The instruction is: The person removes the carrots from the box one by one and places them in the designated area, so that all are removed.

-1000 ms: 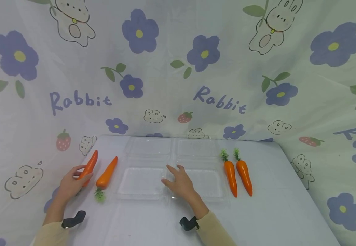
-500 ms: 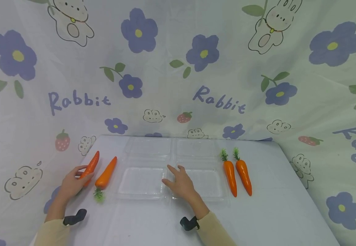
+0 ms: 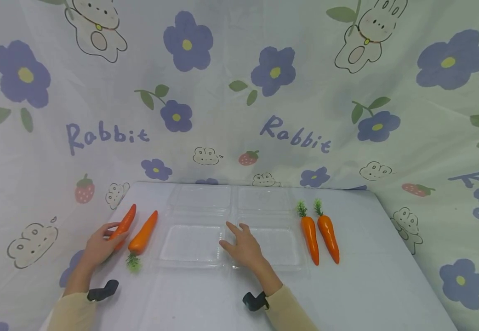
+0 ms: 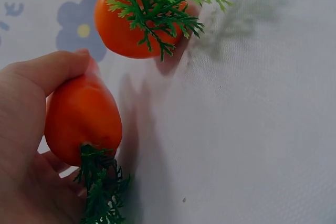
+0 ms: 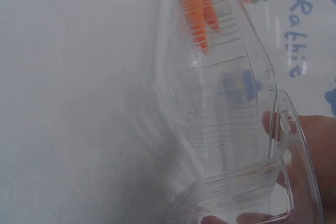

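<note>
At the left side of the table, my left hand holds an orange toy carrot, thumb on one side and fingers round the other. Up close in the left wrist view, the carrot's thick end and its green leaves face the camera. A second carrot lies just right of it, leaves toward me. My right hand is spread over the inner edges of two clear plastic containers, the left container and the right container. Through the clear wall some right fingers show in the right wrist view.
Two more carrots, one nearer and one farther right, lie right of the containers, leaves pointing away. The containers' clear lids stretch toward the back of the white table. A printed rabbit curtain hangs behind.
My left hand and the carrot in it have shifted slightly to the right, nearer the second carrot. The right hand stays almost still over the containers.
</note>
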`<state>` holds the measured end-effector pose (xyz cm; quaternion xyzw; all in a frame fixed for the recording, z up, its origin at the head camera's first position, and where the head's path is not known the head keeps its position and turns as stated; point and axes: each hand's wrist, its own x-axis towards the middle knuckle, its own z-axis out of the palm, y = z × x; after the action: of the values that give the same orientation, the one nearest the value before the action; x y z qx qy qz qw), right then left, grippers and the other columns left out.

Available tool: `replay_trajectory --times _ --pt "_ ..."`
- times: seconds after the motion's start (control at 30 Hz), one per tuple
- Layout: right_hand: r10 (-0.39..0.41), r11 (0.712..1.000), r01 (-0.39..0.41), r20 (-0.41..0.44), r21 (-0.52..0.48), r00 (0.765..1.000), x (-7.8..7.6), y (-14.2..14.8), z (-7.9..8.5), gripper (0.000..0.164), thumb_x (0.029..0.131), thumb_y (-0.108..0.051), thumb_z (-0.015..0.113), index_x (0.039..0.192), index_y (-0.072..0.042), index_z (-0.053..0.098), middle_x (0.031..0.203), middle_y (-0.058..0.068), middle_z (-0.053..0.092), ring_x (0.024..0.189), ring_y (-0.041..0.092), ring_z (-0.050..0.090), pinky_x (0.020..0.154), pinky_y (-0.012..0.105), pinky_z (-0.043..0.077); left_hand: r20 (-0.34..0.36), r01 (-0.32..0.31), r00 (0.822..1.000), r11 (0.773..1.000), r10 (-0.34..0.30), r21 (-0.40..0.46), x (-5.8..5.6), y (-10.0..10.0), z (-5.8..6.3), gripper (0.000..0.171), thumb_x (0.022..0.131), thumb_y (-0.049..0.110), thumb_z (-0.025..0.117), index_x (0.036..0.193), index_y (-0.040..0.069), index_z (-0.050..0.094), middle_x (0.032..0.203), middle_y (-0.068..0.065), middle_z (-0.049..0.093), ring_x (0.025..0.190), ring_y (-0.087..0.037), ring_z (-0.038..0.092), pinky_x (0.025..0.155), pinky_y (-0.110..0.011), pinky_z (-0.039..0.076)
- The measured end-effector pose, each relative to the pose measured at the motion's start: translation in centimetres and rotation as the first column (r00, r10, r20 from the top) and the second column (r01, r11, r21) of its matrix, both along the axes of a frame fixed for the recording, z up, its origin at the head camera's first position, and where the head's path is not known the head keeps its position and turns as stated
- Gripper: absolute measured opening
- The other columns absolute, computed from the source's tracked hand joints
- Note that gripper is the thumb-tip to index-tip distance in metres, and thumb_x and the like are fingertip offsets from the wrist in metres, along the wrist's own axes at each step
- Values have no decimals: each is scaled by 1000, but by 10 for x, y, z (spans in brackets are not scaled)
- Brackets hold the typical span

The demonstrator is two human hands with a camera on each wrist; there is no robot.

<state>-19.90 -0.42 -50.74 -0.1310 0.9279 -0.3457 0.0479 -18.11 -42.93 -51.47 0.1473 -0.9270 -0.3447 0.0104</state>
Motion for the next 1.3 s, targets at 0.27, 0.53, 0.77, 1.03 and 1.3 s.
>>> replay_trajectory --times 0.27,0.53,0.77,1.03,1.3 --pt "-11 1000 11 15 1 1000 -3 1 1 63 92 -48 62 146 -21 46 145 23 39 117 41 54 90 56 49 14 -4 1000 1000 4 10 -8 1 -4 80 91 53 60 143 -2 37 126 -36 41 108 -48 44 82 -54 49" --pt "-18 1000 18 15 -14 1000 -2 1 -2 63 91 -48 62 146 -22 46 145 23 39 116 41 55 89 56 49 12 2 1000 1000 -2 4 -11 -3 -8 79 91 55 59 141 -2 39 125 -36 42 106 -48 44 83 -57 48" --pt "-18 1000 19 30 -17 999 3 0 -7 63 91 -48 62 146 -22 46 145 23 40 116 41 55 89 57 49 47 18 999 1000 -18 -16 -8 -8 -14 81 90 58 59 140 -2 40 125 -36 42 106 -48 45 84 -57 47" --pt "-16 1000 17 17 -14 1000 0 -1 -7 63 91 -48 62 146 -22 46 144 22 40 117 40 55 90 56 49 36 27 999 999 -26 -18 -10 -8 -15 82 89 60 58 140 -2 41 126 -37 41 109 -50 43 87 -61 45" --pt "-16 1000 16 9 -15 1000 -2 -1 -8 63 91 -47 63 146 -22 46 143 23 41 117 40 55 89 56 49 26 24 999 1000 -24 -5 -10 -8 -16 81 89 58 60 139 -3 42 126 -36 41 106 -48 44 84 -57 47"
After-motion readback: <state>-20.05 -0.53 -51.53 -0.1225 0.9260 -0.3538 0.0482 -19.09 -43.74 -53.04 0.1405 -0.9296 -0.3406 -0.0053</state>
